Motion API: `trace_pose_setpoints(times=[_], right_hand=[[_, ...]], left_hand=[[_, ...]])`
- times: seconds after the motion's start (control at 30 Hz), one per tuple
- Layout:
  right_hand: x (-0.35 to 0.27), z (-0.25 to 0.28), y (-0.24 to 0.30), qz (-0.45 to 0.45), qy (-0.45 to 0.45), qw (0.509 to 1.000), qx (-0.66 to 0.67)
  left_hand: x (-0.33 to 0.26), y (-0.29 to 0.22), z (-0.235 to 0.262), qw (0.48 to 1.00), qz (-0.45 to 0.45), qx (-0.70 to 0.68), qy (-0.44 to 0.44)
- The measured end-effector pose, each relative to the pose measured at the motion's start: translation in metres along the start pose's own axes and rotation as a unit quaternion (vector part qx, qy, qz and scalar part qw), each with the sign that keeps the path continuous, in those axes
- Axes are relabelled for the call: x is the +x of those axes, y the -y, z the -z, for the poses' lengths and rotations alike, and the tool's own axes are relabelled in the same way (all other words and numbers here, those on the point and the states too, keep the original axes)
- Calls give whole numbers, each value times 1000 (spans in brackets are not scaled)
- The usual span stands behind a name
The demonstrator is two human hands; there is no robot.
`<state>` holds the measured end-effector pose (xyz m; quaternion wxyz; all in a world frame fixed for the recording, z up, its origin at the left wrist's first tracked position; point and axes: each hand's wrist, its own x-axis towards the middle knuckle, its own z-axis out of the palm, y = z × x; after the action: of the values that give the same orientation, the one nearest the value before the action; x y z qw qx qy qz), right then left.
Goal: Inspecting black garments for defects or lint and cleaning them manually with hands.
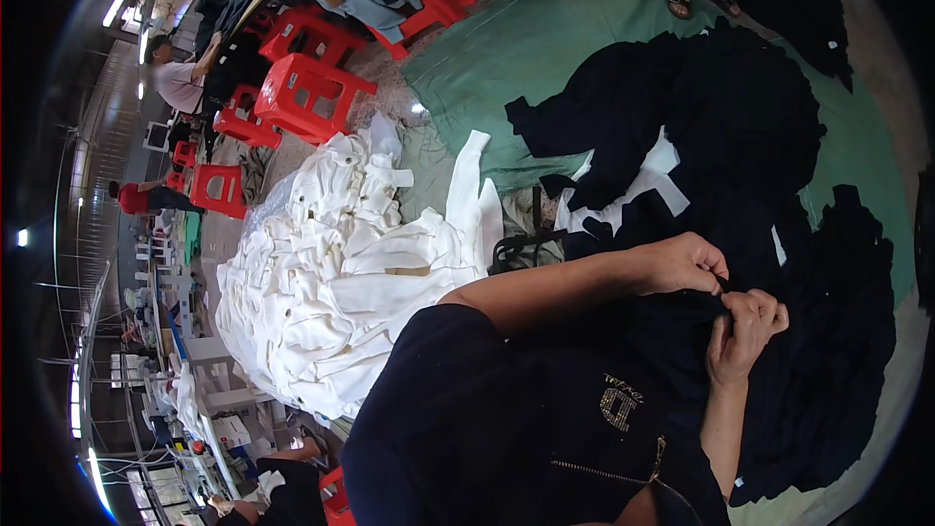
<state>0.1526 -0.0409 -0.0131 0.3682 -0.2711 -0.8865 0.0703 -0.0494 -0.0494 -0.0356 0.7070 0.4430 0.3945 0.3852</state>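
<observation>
My left hand [682, 264] reaches across from the left, its fingers closed in a pinch on the edge of a dark garment [653, 317]. Close beside it, my right hand [744, 333] comes up from below, fingers curled and thumb pressed on the same dark cloth. The two hands nearly touch, with a small bit of the fabric between them. The exact part they grip is hard to make out, dark against dark. Around and beyond them spreads a large heap of black garments [721, 107], with a few white pieces [662, 161] showing among it.
A big pile of white garments [331, 282] lies to my left, partly in clear plastic. Green sheeting [506, 49] covers the floor under the black heap. Red plastic stools [307, 93] stand at the far left. Other people [180, 78] are at the left, and sandalled feet [680, 0] at the top.
</observation>
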Motion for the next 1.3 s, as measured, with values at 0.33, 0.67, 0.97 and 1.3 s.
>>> trace_pose_setpoints(times=[0.33, 0.67, 0.97, 1.3], right_hand=[[19, -8, 4, 0, 16, 998, -57], [19, -8, 0, -57, 11, 998, -31], [-3, -11, -9, -153, -6, 979, 133], [5, -13, -11, -241, 25, 951, 193]], left_hand=[[-5, -1, 15, 999, 17, -32, -25], [13, -7, 28, 982, -67, 169, 50], [6, -21, 7, 947, -139, 287, 34], [4, -20, 7, 906, -191, 377, -37]])
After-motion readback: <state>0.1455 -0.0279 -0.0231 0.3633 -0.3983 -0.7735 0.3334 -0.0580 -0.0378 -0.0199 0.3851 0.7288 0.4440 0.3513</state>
